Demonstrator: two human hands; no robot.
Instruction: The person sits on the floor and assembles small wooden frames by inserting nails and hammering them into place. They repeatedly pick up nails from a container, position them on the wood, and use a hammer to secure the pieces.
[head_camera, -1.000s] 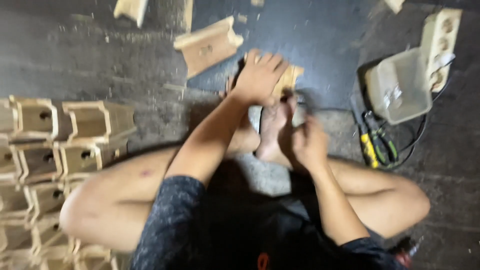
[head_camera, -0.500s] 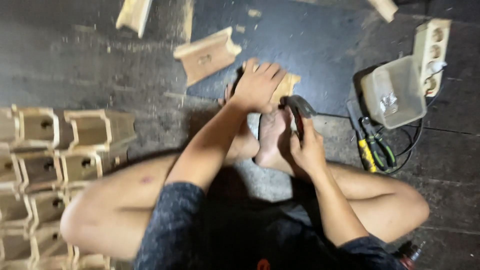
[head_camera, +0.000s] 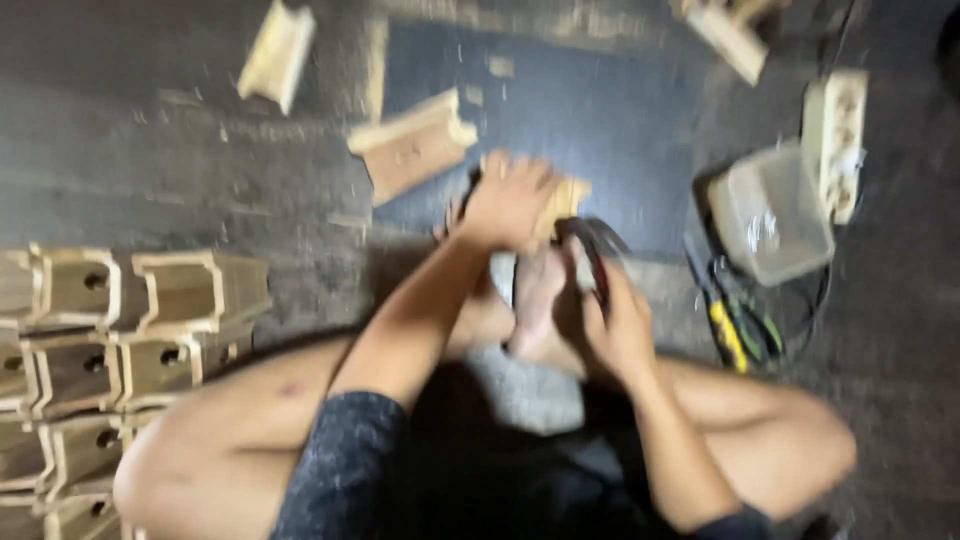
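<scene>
Wooden block (head_camera: 565, 195): pale, angular | left hand (head_camera: 510, 205) fingers pressed on it | right hand (head_camera: 620, 325) fingers clamp dark-handled tool (head_camera: 595, 250)

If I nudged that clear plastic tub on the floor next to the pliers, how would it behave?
The clear square plastic tub looks thin-walled and nearly empty, so it is probably light and would slide rather than tip on the dark floor. Its low, wide shape suggests it will not roll. A dark cable beside it might snag it.
</scene>
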